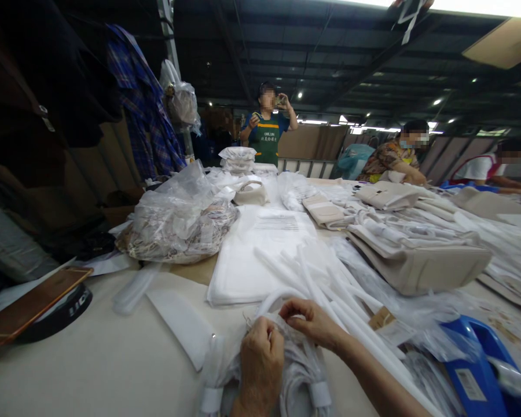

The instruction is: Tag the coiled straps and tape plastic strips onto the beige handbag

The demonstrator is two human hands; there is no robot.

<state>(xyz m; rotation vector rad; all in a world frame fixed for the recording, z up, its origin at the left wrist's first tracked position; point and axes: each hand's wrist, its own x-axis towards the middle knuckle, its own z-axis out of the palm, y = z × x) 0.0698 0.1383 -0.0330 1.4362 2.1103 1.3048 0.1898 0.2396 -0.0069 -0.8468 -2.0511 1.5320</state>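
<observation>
A wrapped bag (301,382) with white-covered looped handles lies in front of me at the table's near edge. My left hand (261,362) is closed on its pale wrapping, the fingers curled and partly hidden. Beside it, my right hand (310,321) pinches at the upper part of the same wrapping, thumb and fingers nearly together. The exact bit between its fingertips is too small to make out. White foam tubes (312,278) run behind and beside my right forearm. A flat stack of white bags (238,260) lies just beyond my hands.
Left of my hands lies a white curved sheet (178,324); farther left, a phone (35,310) rests on a black round object. Clear bags of straps (178,226) stand behind. At right are a beige bag (429,266) and a blue plastic tool (481,359). Several people work beyond.
</observation>
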